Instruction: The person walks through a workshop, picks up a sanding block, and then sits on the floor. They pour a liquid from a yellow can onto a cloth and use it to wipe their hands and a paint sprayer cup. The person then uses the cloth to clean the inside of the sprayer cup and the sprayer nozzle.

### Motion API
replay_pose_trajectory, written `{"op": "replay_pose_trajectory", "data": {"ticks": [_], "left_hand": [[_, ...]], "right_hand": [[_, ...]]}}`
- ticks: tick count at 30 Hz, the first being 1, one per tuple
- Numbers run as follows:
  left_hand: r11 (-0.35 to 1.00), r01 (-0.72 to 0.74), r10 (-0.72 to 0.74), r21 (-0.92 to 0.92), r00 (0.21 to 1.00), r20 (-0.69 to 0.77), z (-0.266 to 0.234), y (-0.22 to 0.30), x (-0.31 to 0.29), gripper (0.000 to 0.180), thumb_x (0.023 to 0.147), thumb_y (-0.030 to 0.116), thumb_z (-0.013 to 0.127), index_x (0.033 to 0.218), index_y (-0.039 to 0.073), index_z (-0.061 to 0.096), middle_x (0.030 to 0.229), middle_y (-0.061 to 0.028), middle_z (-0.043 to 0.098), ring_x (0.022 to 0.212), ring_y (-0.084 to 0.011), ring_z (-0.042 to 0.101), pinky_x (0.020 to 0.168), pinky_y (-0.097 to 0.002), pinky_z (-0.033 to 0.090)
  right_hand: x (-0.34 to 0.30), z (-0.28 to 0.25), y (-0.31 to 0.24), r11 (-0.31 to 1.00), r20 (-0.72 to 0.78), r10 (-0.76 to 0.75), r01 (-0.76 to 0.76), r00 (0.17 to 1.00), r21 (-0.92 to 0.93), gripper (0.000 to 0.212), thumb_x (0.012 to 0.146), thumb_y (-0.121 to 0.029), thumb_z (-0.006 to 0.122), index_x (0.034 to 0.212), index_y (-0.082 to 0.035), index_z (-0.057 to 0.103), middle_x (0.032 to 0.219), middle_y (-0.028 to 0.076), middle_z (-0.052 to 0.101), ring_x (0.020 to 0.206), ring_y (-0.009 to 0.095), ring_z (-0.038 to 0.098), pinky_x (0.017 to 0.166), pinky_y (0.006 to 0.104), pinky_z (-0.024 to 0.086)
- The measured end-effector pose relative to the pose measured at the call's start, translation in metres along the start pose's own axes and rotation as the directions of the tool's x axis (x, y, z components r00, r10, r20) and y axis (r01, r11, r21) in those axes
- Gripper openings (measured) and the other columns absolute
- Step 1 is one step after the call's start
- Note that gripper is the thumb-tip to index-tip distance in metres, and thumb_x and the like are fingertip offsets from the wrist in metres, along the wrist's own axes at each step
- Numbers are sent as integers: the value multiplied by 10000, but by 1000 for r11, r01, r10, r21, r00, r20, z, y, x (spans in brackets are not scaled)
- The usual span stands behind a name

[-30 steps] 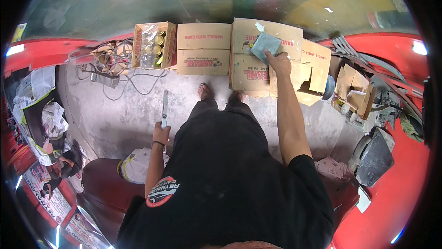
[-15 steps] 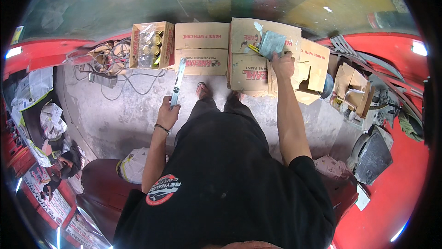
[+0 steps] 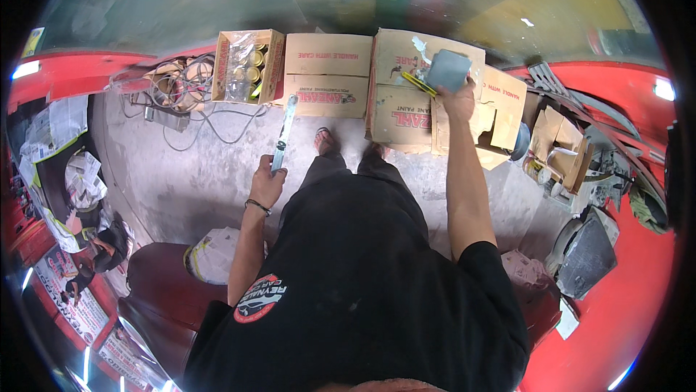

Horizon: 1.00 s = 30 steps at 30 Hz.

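Note:
My left hand [image 3: 268, 183] is closed around the lower end of a long, narrow spatula-like strip [image 3: 286, 129], pale and smeared toward the tip, light blue near my fingers. It points up in front of the floor and the boxes. My right hand [image 3: 460, 101] grips the near edge of a flat grey square plate [image 3: 448, 71] over the large cardboard box [image 3: 397, 95]. Beside the plate's left edge, a yellow cutter-like tool [image 3: 419, 83] shows, partly covered by the plate. A pale smear [image 3: 420, 46] marks the box top farther left.
A second closed carton [image 3: 326, 64] stands to the left, then an open box [image 3: 217, 88] with several gold-lidded cans [image 3: 254, 73]. Loose cables [image 3: 206, 120] trail on the floor [image 3: 217, 174]. Opened cardboard [image 3: 554, 138] and clutter lie at right. A person [image 3: 105, 247] is at far left.
The grey plate has moved in my right hand and shows a smoother, plainer face; more of the yellow tool is exposed. My left hand keeps its hold. The whole view has shifted slightly.

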<state>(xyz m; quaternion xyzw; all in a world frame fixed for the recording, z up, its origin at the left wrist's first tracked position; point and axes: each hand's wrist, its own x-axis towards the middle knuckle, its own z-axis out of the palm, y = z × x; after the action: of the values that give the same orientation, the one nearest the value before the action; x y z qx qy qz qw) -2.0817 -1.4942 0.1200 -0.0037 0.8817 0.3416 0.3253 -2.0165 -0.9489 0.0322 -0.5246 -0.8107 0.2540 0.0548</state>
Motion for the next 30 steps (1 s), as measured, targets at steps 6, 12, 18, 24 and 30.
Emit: {"op": "replay_pose_trajectory", "data": {"ticks": [6,12,18,24,30], "left_hand": [[996,-22,31,-90,994,101,12,36,1,361,918,198,666,1187,-8,542,767,-182,682,701,-301,698,653,-440,528],[914,75,129,-400,879,459,59,111,24,260,968,123,615,1196,25,539,768,-42,604,595,-125,562,535,-286,457],[846,268,172,-462,682,711,109,157,45,204,999,76,563,1189,12,525,883,-94,680,645,-132,625,576,-288,534],[613,626,102,-481,541,835,110,154,31,323,1086,223,490,1300,-16,520,1150,-194,704,913,-303,754,769,-369,622],[691,576,74,-437,545,835,84,143,1,359,1072,268,567,1307,-2,589,933,-132,731,778,-224,746,767,-339,609]], "right_hand": [[5,-24,17,994,64,-2,9,998,-106,737,741,-399,907,1308,-49,591,1172,200,705,1079,380,705,942,459,556],[17,-23,39,935,88,-36,2,995,354,391,876,-257,815,1143,-37,632,996,121,700,886,265,698,824,402,583],[-36,-86,19,338,390,58,-386,919,858,259,1012,-140,634,1249,-97,539,1106,64,657,948,184,662,840,383,598],[-110,-123,49,116,474,-2,-470,881,875,282,1016,-161,598,1282,-96,532,1209,62,642,1081,204,652,875,375,588],[-179,-136,8,199,552,54,-551,832,811,461,936,-149,755,1355,-89,573,1209,46,684,1053,190,695,893,340,580]]}}
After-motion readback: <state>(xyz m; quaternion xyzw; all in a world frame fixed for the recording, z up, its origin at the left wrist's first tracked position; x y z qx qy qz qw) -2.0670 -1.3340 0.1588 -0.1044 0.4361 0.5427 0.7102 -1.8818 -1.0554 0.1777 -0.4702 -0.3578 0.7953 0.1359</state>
